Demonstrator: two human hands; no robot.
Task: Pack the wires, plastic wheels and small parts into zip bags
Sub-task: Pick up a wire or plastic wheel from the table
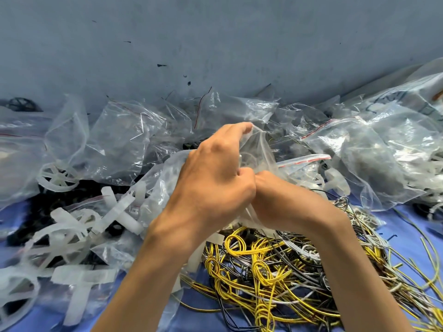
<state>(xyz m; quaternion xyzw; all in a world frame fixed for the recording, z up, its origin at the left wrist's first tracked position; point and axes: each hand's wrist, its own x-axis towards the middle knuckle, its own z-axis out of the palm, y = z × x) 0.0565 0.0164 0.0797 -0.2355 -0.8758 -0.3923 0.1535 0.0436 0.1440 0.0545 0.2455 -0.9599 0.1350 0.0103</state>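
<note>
As the left hand [215,180] grips a bag [257,149], wires [275,271] sprawl beneath.

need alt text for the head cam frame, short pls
Two bare hands, the left hand and the right hand, grip a clear zip bag at centre, with a tangle of yellow, black and white wires lying nearer the camera. Translucent white plastic wheels lie at left and more clear bags are heaped behind, on a blue table.

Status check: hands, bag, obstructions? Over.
Left hand pinches clear zip bag at top; right hand grips it lower. Wire tangle loose underneath, unpacked. Other bags, white wheels crowd round.
</note>
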